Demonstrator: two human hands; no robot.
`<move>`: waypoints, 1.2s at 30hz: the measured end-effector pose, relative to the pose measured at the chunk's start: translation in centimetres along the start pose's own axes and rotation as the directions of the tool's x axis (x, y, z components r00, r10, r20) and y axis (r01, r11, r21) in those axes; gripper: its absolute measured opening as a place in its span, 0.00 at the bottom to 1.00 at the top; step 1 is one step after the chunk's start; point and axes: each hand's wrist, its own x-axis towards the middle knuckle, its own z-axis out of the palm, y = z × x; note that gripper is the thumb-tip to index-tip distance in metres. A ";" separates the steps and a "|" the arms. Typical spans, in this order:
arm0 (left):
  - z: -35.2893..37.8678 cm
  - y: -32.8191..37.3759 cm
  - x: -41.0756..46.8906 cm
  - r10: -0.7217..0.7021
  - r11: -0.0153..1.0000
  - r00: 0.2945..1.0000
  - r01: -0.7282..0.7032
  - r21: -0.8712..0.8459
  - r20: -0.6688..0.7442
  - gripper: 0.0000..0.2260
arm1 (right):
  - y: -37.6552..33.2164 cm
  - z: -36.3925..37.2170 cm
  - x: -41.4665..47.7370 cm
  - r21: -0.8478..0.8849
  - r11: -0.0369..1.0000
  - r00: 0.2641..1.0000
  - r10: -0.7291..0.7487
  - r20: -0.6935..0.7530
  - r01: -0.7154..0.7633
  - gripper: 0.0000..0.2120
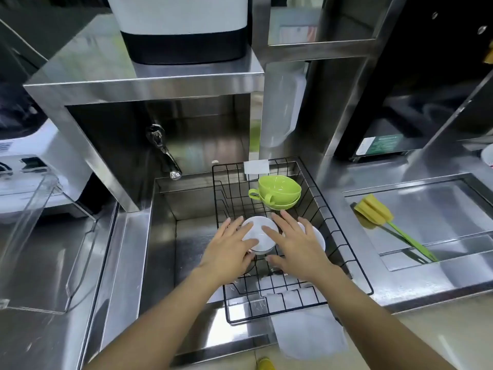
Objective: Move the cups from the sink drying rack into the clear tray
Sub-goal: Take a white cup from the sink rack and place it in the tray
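Note:
A black wire drying rack (344,236) sits over the right part of the steel sink. At its far end two green cups (278,190) are stacked, handles to the left. Nearer me a white cup (260,232) stands upright in the rack, and a second white cup (318,236) shows partly behind my right hand. My left hand (230,249) hovers with spread fingers over the left rim of the white cup. My right hand (294,245) is spread over its right rim. Neither hand grips anything. The clear tray (34,222) lies on the counter at far left.
A faucet (164,150) juts out from under a steel shelf above the sink. A yellow sponge brush with a green handle (378,217) lies in the recess to the right. A white cloth (306,335) hangs over the sink's front edge. A white appliance (32,156) stands behind the tray.

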 end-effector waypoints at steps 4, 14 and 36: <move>0.5 -0.1 0.5 -0.022 0.997 0.999 0.019 0.079 0.045 0.15 | 0.4 0.5 -0.1 0.080 0.996 0.998 0.020 0.060 -0.025 0.21; 0.6 0.9 1.1 -0.075 0.995 0.996 0.079 0.068 -0.050 0.10 | 0.7 1.4 0.7 0.017 0.999 0.996 -0.039 -0.077 0.041 0.13; -9.4 3.0 -1.6 -0.580 0.154 0.804 -0.051 -0.987 -0.132 0.06 | 0.0 -10.0 0.7 0.778 0.579 0.969 -0.152 -0.193 0.245 0.36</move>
